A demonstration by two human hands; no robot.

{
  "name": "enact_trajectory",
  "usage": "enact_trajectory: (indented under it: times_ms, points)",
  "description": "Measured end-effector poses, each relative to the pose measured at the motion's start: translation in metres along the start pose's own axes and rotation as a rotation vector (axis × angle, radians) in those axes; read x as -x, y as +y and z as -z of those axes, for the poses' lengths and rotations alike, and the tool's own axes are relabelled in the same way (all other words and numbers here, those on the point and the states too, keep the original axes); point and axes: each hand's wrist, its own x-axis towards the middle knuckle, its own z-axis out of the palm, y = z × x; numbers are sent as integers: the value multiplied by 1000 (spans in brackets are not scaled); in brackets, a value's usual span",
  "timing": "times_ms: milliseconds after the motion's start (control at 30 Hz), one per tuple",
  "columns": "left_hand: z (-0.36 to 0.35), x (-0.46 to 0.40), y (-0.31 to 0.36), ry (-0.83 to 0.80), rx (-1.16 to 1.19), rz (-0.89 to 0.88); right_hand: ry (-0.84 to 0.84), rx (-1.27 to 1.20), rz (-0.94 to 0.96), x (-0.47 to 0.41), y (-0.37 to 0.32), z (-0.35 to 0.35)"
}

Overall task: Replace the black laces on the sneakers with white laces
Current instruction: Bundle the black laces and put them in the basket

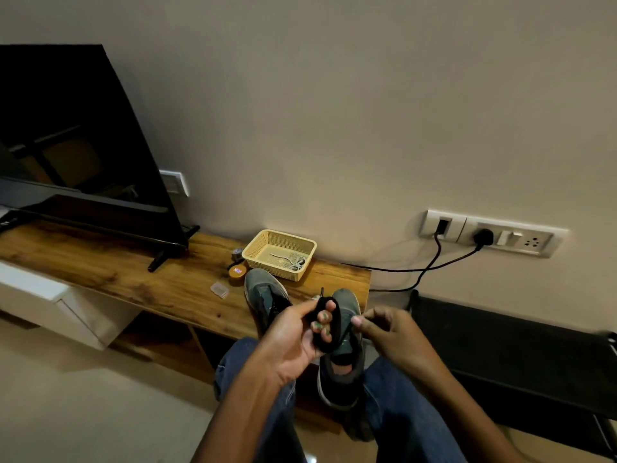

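Fingers (323, 324) of the left hand (293, 339) are curled with a black lace (335, 324) wound round them in a loose coil, one stiff tip poking up above the loop. Beside it, the right hand (384, 329) pinches the free run of that lace between thumb and forefinger, its other fingers loosely bent. Both hands hover just above the right sneaker (342, 359), a grey-green shoe standing at the near edge of the table (133, 272) between the person's knees; its throat looks bare of lacing, though the hands hide part of it. Just beside it stands the left sneaker (265, 295), which seems to carry dark lacing still.

Such a lace is light, limp and a little slippery, so it should coil easily but spring loose if let go; holding the coil across its middle, or pinching the hard tip, is likely the surest grip. For each shoe, soft on top and firmer at the sole, the heel or the sidewall looks the best hold.

Behind the shoes sits a cream basket (257, 248) with pale laces (293, 262) lying in it. Near it are a small round tin (237, 273) and a clear plastic case (219, 290). Further left a television (66, 128) stands on the same table.
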Motion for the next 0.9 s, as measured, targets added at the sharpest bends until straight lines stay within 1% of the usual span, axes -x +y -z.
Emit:
enact_trajectory:
  times_ms: [167, 267, 500, 633, 700, 900]
  points:
    - [-4, 2, -6, -82, -203, -8, 132, 80, 70, -9, -8, 9]
    - [-9, 1, -13, -73, -287, -25, 195, 111, 96, -11, -16, 8]
    - [-14, -1, -22, 51, -239, -91, 224, -157, 69, 1, -21, -3]
    - [-12, -2, -22, 60, -238, -144, 179, -411, -36, 4, -17, -6]
    - [-13, -2, -21, 40, -237, -171, 151, -452, -63, 6, -16, -9]
    - [-10, -4, -23, 10, -244, -239, 119, -472, -68, 13, -18, -16]
